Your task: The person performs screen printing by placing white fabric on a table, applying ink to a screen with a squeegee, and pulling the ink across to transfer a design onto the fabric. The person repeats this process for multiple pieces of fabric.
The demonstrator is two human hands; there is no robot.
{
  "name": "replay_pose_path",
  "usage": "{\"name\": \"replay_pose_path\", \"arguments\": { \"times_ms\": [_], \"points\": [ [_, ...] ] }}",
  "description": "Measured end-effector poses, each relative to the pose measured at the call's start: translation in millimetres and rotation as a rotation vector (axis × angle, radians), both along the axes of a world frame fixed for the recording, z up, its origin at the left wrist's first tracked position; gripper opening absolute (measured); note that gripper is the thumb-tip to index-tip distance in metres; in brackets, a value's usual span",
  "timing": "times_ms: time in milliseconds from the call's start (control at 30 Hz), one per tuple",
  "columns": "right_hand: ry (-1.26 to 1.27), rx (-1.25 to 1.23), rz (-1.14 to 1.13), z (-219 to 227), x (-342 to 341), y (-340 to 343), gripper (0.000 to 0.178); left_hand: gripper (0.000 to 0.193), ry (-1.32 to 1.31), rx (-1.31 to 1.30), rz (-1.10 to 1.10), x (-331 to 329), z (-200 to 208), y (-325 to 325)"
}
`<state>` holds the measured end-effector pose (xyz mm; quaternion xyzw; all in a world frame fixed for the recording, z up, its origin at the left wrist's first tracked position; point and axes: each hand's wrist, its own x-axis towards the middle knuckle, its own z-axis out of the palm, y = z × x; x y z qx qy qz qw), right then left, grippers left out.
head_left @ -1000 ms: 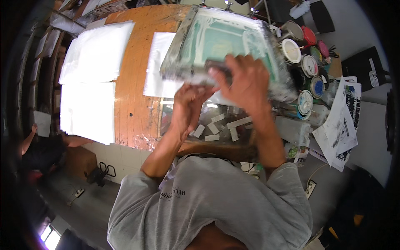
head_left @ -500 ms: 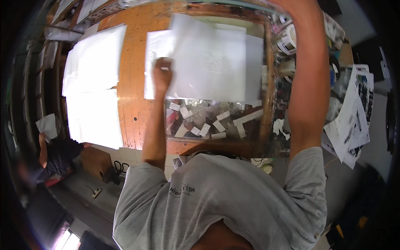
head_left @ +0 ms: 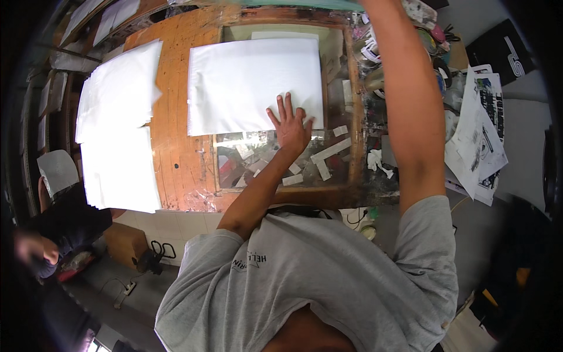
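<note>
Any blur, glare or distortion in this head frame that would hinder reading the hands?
Head view: strong fisheye bend with a dark rim; left hand sharp, flat on the white sheet; right hand leaves the top edge, unseen; glare on the glass panel; blurred person at lower left.

- A loose, short-sleeved grey cotton T-shirt (head_left: 328, 276), with small dark printed lettering on the chest.
- Bare forearms; left hand (head_left: 290, 126) seemingly without rings, though small in view.
</note>
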<state>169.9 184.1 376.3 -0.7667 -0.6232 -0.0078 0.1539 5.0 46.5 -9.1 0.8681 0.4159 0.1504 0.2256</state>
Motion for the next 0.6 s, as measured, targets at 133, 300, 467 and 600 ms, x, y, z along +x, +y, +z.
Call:
{"name": "replay_pose_path", "arguments": {
  "times_ms": [133, 300, 467, 600],
  "points": [
    [0.034, 0.054, 0.022, -3.9, -3.6, -17.9, 0.080, 0.020, -0.110, -0.044, 0.072, 3.7, 0.1, 1.4],
    [0.069, -0.060, 0.017, 4.8, -4.0, -24.5, 0.082, 0.011, -0.372, -0.368, 0.118, -1.6, 59.4, 45.1],
    [0.057, 0.014, 0.014, -3.4, 5.2, -1.1, 0.081, 0.053, 0.067, -0.017, -0.246, 20.8, 5.0, 0.8],
    [0.130, -0.075, 0.008, -2.6, 11.8, 6.8, 0.078, 0.054, 0.047, -0.013, -0.310, 40.8, 13.3, -15.2]
  ]
}}
